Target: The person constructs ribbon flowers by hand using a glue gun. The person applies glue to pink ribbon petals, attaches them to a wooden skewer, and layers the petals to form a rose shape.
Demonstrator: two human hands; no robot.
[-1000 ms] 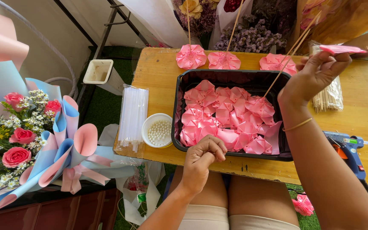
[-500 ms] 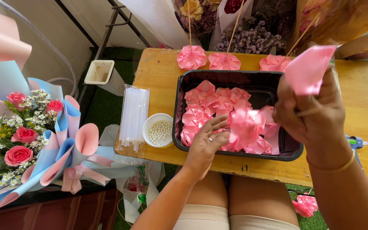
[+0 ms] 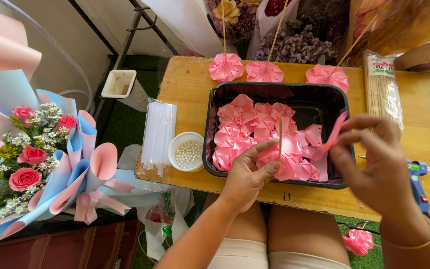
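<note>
Petal work: my left hand [image 3: 247, 174] pinches a thin wooden stick [image 3: 280, 138] upright over the black tray [image 3: 324, 102], right hand [image 3: 374, 159] closed on a pink ribbon petal [image 3: 335, 130]. Next, probably, petal onto stick, needing steady aim.

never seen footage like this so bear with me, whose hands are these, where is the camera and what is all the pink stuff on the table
There is no machine here. The one picture comes from a camera worn on a person's head, looking down past their knees at their own two hands.

The left hand pinches a thin wooden stick upright over a black tray. The right hand holds a pink folded piece in its fingers.

The tray sits on a wooden table and is full of pink folded petals. Beside it are a small white bowl of pearl beads, a packet of clear sticks, a bag of wooden skewers, a blue glue gun, and three finished pink paper flowers on sticks. A wrapped rose bouquet lies at the left.
</note>
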